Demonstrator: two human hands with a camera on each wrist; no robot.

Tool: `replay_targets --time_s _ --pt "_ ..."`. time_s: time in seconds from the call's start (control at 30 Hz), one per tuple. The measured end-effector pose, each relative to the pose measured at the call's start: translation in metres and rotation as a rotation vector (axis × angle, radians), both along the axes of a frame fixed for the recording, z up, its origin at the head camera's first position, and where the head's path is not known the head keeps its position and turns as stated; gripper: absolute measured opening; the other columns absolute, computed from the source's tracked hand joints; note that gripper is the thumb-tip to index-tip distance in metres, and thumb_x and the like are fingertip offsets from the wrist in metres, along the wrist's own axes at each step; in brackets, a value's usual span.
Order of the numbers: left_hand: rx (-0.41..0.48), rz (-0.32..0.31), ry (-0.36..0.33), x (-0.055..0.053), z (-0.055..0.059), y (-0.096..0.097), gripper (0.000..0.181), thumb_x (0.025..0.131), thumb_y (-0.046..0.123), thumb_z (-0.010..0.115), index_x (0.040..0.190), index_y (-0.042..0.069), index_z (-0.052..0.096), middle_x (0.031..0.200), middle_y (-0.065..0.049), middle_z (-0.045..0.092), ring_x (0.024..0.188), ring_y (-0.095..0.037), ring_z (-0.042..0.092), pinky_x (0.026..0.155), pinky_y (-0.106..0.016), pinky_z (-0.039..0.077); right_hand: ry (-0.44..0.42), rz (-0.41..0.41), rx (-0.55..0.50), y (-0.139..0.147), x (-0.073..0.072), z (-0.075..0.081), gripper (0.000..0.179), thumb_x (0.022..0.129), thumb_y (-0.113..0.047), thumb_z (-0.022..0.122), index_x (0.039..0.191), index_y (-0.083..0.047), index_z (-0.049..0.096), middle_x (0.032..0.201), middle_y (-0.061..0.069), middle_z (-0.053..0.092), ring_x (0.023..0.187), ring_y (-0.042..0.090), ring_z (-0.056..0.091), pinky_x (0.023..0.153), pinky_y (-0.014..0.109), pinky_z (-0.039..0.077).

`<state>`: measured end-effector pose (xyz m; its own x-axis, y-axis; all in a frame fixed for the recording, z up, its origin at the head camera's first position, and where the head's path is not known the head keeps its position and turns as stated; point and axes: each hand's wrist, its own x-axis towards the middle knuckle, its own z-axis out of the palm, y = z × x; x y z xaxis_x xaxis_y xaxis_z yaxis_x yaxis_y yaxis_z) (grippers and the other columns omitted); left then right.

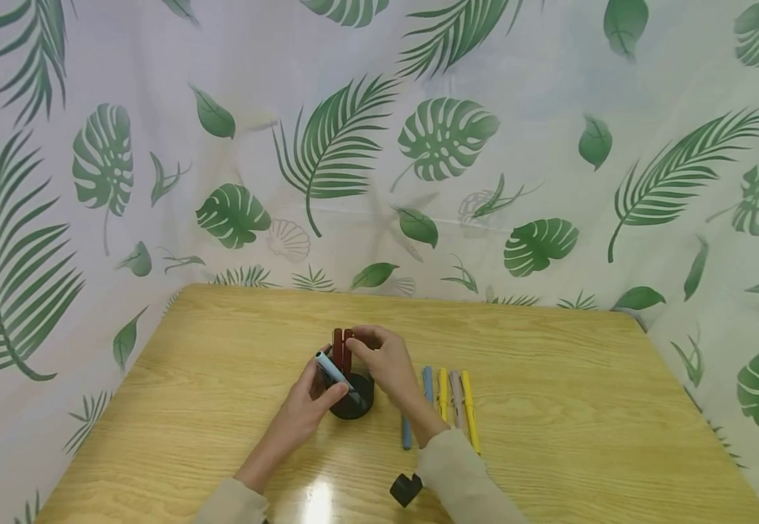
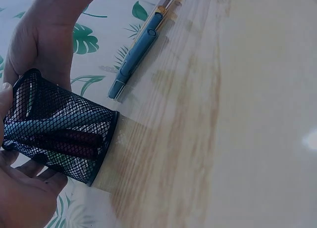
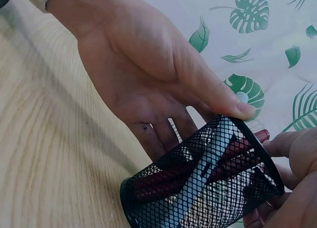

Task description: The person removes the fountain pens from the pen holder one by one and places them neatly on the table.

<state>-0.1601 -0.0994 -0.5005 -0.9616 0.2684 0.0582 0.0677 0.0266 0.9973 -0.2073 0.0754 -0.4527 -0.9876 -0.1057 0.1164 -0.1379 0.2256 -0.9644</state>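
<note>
A black mesh pen cup [image 1: 351, 407] stands upright on the table in the head view. My left hand [image 1: 303, 411] grips its left side, thumb at the front rim. Two dark red pens [image 1: 338, 349] stick up from the cup, and a light blue pen [image 1: 333, 369] with a dark end leans left in it beside my left thumb. At the top of the right-hand red pen, my right hand [image 1: 388, 364] has thumb and forefinger together. Through the mesh, the red pens [image 3: 158, 183] and light blue pen [image 3: 190, 188] show inside in the right wrist view.
Right of the cup, several pens lie roughly side by side: blue pens [image 1: 407, 434], yellow pens [image 1: 470, 411] and a grey pen [image 1: 456, 400]. My right forearm partly covers them. A black block [image 1: 407, 490] shows by my right sleeve. A leaf-print cloth [image 1: 353, 240] hangs behind the wooden table [image 1: 569, 407].
</note>
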Motion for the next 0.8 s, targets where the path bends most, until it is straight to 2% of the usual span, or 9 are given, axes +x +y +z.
replay_targets --time_s 0.2,0.33,0.47,0.67,0.8 --pt "0.005 -0.009 0.011 0.0 0.001 0.0 0.076 0.107 0.022 0.062 0.166 0.011 0.016 0.167 -0.018 0.025 0.153 -0.034 0.025 0.122 -0.051 0.026 -0.015 0.008 0.019 -0.004 -0.002 -0.001 0.031 0.1 -0.017 0.071 0.123 0.004 0.071 0.116 0.016 0.073 0.108 0.029 0.067 0.091 0.043 0.057" --pt "0.005 -0.008 0.023 0.0 0.001 0.0 0.075 0.106 0.021 0.062 0.166 0.011 0.018 0.166 -0.019 0.028 0.152 -0.034 0.028 0.122 -0.051 0.026 -0.031 0.011 0.029 -0.005 -0.002 -0.002 0.031 0.1 -0.018 0.071 0.123 0.002 0.072 0.117 0.015 0.072 0.109 0.029 0.067 0.09 0.042 0.058" --pt "0.013 -0.01 0.033 0.001 0.0 0.001 0.074 0.107 0.021 0.062 0.166 0.009 0.018 0.166 -0.019 0.029 0.152 -0.033 0.027 0.122 -0.052 0.025 -0.033 -0.02 0.017 -0.001 -0.001 -0.003 0.028 0.099 -0.019 0.072 0.119 0.001 0.074 0.112 0.013 0.073 0.105 0.026 0.067 0.088 0.041 0.057" --pt "0.013 0.003 0.034 0.001 0.001 0.002 0.077 0.106 0.018 0.063 0.166 0.007 0.016 0.166 -0.019 0.029 0.153 -0.03 0.025 0.123 -0.049 0.022 0.008 -0.096 -0.045 0.013 0.004 -0.002 0.024 0.099 -0.02 0.073 0.113 0.0 0.074 0.107 0.01 0.073 0.098 0.021 0.066 0.083 0.033 0.053" --pt "0.006 0.019 0.021 0.002 0.001 0.002 0.077 0.105 0.02 0.064 0.166 0.011 0.017 0.165 -0.02 0.03 0.153 -0.03 0.025 0.123 -0.049 0.022 0.012 -0.108 -0.148 0.022 0.012 0.007 0.025 0.1 -0.019 0.072 0.114 0.002 0.071 0.109 0.015 0.073 0.1 0.024 0.067 0.086 0.034 0.054"
